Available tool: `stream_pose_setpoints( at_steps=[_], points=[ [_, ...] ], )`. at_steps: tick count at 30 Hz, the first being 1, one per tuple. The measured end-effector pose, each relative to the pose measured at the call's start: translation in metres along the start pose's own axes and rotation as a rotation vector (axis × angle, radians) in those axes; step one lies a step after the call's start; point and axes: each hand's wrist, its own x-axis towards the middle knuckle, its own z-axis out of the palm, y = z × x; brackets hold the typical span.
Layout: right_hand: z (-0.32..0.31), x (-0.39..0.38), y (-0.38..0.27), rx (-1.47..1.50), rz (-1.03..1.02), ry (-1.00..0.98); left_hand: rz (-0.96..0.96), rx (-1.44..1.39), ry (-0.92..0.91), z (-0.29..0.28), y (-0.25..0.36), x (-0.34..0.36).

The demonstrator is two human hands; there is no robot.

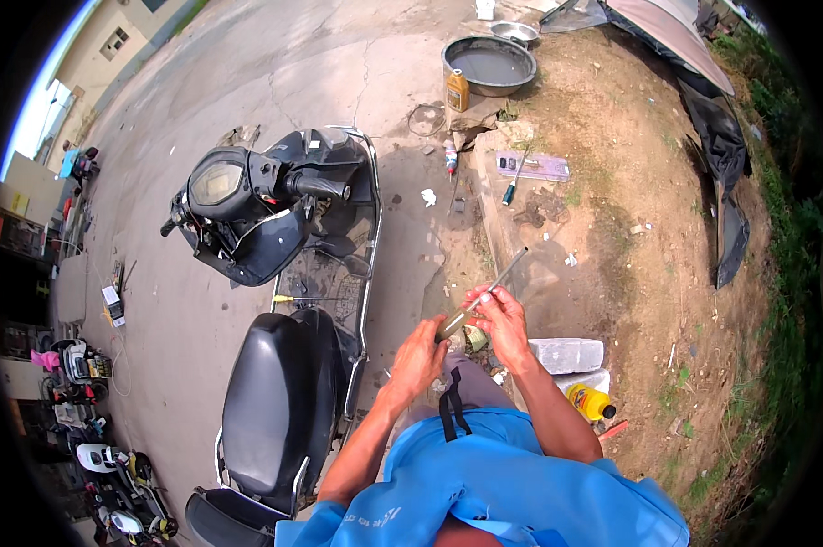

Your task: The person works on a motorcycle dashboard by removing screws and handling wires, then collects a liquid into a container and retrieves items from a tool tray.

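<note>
My left hand [425, 351] is closed round the olive handle [454, 324] of a long screwdriver-like tool. My right hand [498, 319] pinches the thin metal shaft [507, 273], which points up and away to the right. A black scooter [266, 401] with a long seat stands just to my left, its front panels [266, 237] looking loose. A yellow-handled screwdriver [286, 299] lies on its footboard.
Tools lie on a plastic tray [553, 168] ahead, near a brown bottle [457, 91] and black basin [484, 87]. Pale blocks [565, 356] and a yellow bottle [586, 401] are at my right. Other scooters [111, 483] line the far left; dark sheeting [730, 246] edges the dirt.
</note>
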Motion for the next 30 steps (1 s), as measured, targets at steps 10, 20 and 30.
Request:
stream_pose_setpoints(
  at_steps=[10, 20, 30],
  points=[
    [0.028, 0.126, -0.048, -0.087, 0.066, -0.064, -0.019, 0.026, 0.222, -0.036, 0.002, 0.125],
    [0.075, 0.25, -0.086, -0.187, -0.017, -0.115, 0.008, 0.006, 0.359, -0.078, -0.018, 0.231],
    [0.117, 0.356, -0.142, -0.417, -0.054, -0.166, -0.019, -0.03, 0.556, -0.108, -0.017, 0.308]
  ],
)
